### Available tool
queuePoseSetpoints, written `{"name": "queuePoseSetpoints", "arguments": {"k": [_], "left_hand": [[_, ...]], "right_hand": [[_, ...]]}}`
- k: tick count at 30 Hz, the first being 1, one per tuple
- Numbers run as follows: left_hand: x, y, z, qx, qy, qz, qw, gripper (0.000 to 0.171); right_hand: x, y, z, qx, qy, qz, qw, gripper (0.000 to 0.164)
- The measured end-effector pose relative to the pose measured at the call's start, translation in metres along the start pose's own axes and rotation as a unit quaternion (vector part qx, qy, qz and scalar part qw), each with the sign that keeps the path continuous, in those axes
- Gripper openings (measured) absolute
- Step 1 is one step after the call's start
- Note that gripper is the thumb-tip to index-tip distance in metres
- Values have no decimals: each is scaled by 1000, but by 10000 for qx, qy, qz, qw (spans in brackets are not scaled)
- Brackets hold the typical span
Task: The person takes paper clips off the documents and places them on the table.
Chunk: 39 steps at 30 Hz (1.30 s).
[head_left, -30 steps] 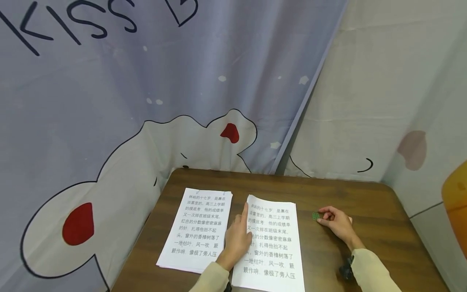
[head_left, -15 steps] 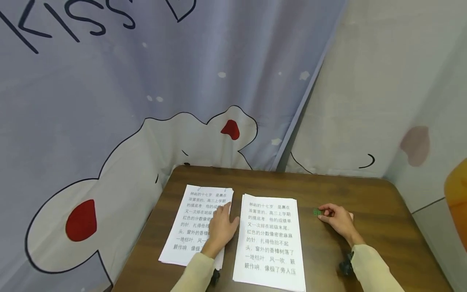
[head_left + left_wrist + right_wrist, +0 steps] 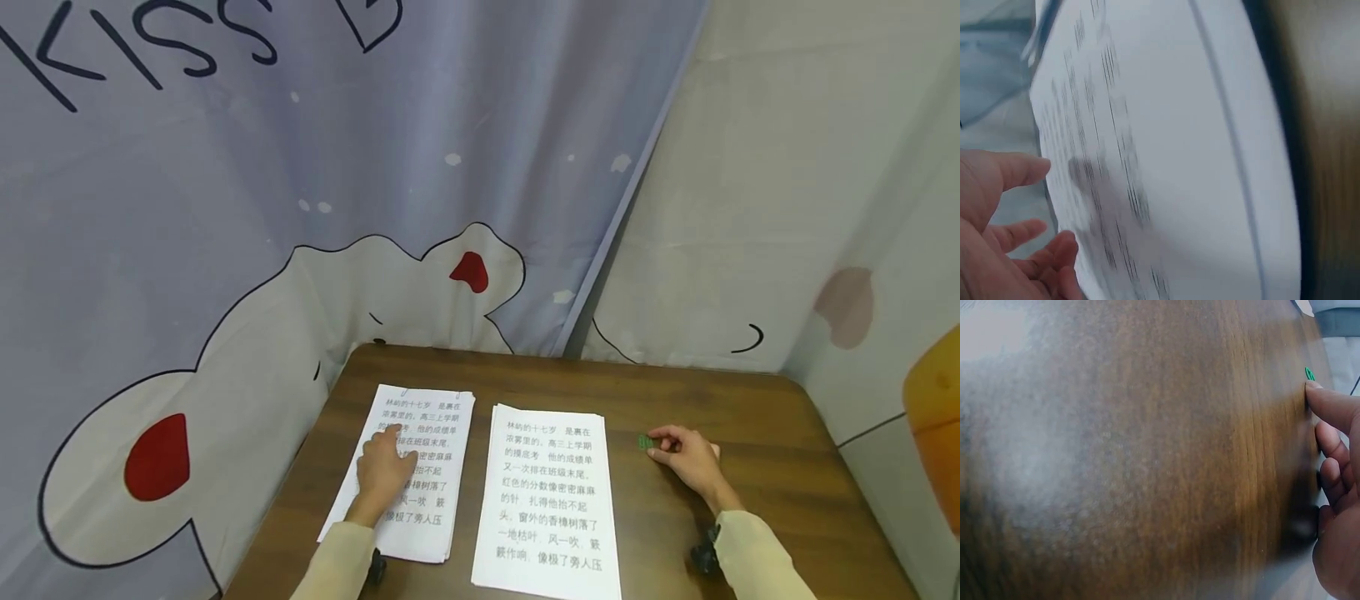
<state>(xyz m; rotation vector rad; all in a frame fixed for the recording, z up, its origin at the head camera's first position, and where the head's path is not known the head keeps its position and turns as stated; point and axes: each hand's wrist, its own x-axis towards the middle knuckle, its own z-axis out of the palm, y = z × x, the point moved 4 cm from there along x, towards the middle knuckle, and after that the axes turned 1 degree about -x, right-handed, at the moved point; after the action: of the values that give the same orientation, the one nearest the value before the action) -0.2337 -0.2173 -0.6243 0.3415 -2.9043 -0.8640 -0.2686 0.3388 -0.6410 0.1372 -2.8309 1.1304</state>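
My left hand [image 3: 384,475] hovers over the left stack of printed paper [image 3: 427,500], fingers loosely spread and holding nothing. In the left wrist view the fingers [image 3: 1022,172] stand just off the printed page, casting a shadow on it. Paper clips [image 3: 405,392] sit on that stack's top edge. A second stack of printed paper [image 3: 551,500] lies to its right, with neither hand on it. Over the table's right side, my right hand [image 3: 693,465] pinches a green paper clip [image 3: 645,442] between thumb and forefinger; its green tip [image 3: 1309,374] shows past the thumb in the right wrist view.
The brown wooden table [image 3: 750,417] has rounded back corners. A printed curtain [image 3: 420,167] hangs right behind it, and pale cloth [image 3: 787,208] hangs at the right. A strip of bare wood separates the two stacks.
My left hand has left the right stack's left edge and moved left over the left stack. The right stack's lifted top-left corner has come down flat. My right hand keeps its place with the green clip.
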Motion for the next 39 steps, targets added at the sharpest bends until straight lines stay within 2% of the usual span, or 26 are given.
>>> {"name": "queuePoseSetpoints", "arguments": {"k": [4, 8, 11, 16, 21, 24, 28, 32, 35, 39], "left_hand": [[3, -24, -17, 251, 75, -413, 9988, 72], [2, -37, -27, 391, -143, -848, 9955, 84], [2, -38, -30, 562, -326, -868, 9941, 92], [8, -35, -35, 807, -354, -854, 9924, 99], [13, -36, -36, 770, -463, -933, 9916, 106], [13, -39, -33, 418, -503, -889, 9939, 95], [12, -44, -29, 14, -394, -842, 9957, 69], [9, -48, -28, 99, -338, -753, 9965, 49], [8, -46, -30, 13, -361, -537, 9979, 43], [9, -43, -35, -502, -239, -110, 9984, 41]], "right_hand": [[-1, 2, 4, -95, -32, 64, 9999, 23], [0, 2, 2, -135, -51, 90, 9999, 23], [0, 2, 0, -156, -27, 98, 9998, 23], [2, 1, 0, -68, -36, 113, 9999, 23], [1, 2, 2, -98, -52, 129, 9999, 23], [1, 1, 1, -124, -19, 137, 9998, 22], [0, 0, 3, -56, 36, 117, 9999, 23], [0, 0, 5, -49, -30, 191, 9998, 24], [0, 3, 6, -115, -49, 213, 9997, 24], [0, 5, 4, -177, 22, 166, 9997, 24]]}}
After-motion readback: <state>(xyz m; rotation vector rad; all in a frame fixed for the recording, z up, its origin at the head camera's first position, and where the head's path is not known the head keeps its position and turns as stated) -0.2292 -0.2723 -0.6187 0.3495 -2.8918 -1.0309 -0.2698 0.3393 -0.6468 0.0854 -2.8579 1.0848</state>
